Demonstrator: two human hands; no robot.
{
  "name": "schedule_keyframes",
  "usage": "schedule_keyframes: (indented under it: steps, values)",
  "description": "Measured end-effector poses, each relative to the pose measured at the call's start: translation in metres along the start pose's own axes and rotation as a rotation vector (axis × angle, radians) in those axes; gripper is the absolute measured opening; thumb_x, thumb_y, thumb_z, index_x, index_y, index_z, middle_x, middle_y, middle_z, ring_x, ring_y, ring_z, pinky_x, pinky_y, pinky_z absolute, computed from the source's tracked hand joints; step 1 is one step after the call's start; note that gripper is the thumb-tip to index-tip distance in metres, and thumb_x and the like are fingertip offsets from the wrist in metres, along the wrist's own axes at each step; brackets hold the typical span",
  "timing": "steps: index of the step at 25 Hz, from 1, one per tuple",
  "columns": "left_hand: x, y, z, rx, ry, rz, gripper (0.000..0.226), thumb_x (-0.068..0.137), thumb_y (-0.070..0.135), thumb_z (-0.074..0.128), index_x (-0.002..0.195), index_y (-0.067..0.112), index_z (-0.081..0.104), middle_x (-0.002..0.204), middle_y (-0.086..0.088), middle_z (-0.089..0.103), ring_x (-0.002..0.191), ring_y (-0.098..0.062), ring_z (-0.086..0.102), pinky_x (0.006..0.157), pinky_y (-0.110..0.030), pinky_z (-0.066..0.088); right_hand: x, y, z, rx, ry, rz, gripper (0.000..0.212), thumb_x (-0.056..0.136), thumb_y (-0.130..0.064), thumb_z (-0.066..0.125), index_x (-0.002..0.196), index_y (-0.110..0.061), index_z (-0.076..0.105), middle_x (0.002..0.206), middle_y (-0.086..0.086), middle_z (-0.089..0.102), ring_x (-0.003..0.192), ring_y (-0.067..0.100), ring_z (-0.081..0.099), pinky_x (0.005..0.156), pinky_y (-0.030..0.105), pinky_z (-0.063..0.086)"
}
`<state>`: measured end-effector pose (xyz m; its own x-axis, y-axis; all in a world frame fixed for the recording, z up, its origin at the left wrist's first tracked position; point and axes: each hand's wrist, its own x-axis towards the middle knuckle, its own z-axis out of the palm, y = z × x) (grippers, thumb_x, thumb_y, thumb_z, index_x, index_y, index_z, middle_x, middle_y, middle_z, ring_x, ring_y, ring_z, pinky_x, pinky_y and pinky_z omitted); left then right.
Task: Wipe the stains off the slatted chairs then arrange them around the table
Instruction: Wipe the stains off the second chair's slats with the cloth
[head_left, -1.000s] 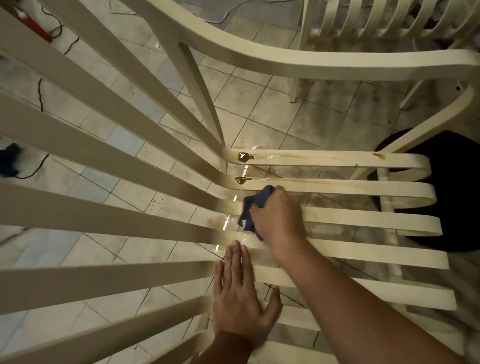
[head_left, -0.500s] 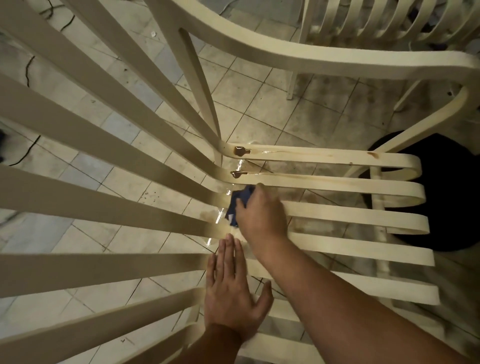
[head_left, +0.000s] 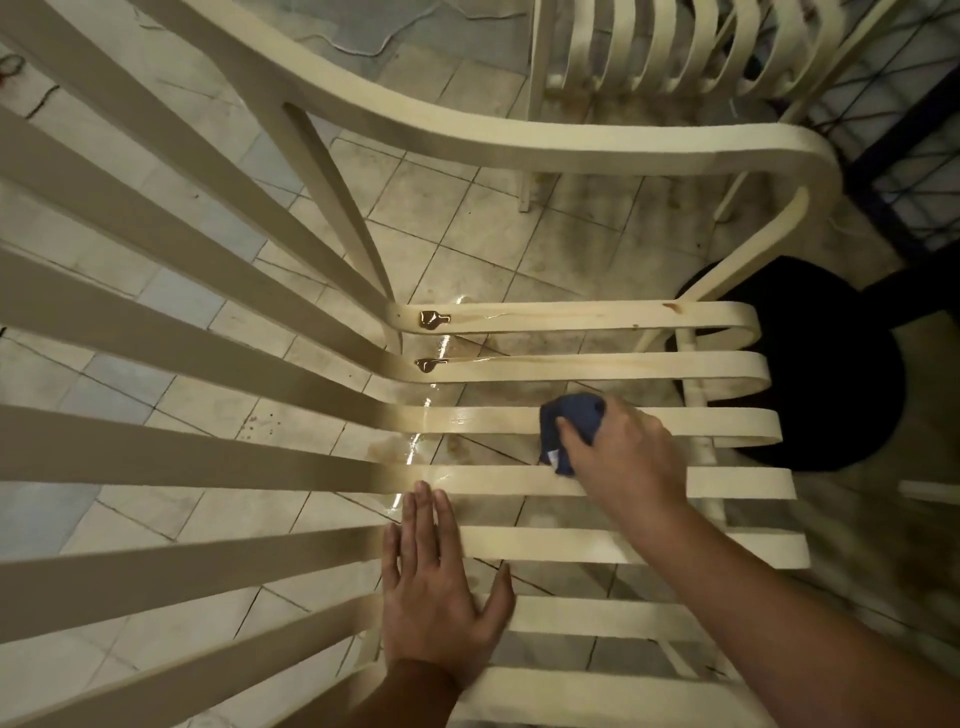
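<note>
The cloth (head_left: 571, 421) has been swept rightward along the third seat slat of the chair (head_left: 571, 171), away from the bend where it was a second ago, and a wet sheen is left behind it. It is gripped in the curled fingers of the right hand (head_left: 623, 457). The left hand (head_left: 436, 597) is laid flat on the nearer slats, fingers straight and pressed together, thumb apart. Two brown stains (head_left: 434, 318) remain on the far slats, so wiping is judged unfinished and arranging not begun. No brand or writing can be read.
</note>
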<state>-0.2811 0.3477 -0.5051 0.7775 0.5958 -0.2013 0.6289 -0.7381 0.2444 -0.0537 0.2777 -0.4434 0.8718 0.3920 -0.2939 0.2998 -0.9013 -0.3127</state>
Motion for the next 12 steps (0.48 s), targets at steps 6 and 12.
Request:
schedule_keyframes:
  steps: [6, 12]
  values:
    - [0.001, 0.002, -0.003, -0.037, 0.008, 0.004, 0.093, 0.090, 0.064, 0.043, 0.164, 0.015, 0.014, 0.172, -0.012, 0.003, 0.159, -0.026, -0.001, 0.126, -0.048, 0.004, -0.003, 0.102, -0.030, 0.213, 0.344, -0.049, 0.049, 0.102, -0.050, 0.052, 0.132, -0.013, 0.062, 0.115, 0.009, 0.066, 0.107, 0.030, 0.059, 0.086, 0.033, 0.043]
    - [0.001, 0.002, 0.001, -0.022, 0.018, 0.012, 0.087, 0.090, 0.064, 0.041, 0.164, 0.024, 0.019, 0.172, -0.011, 0.006, 0.159, -0.029, 0.003, 0.127, -0.050, 0.004, 0.033, 0.153, -0.038, 0.296, 0.402, 0.155, 0.063, 0.105, -0.046, 0.043, 0.158, -0.013, 0.030, 0.164, 0.008, 0.031, 0.152, 0.028, 0.024, 0.122, 0.054, 0.026]
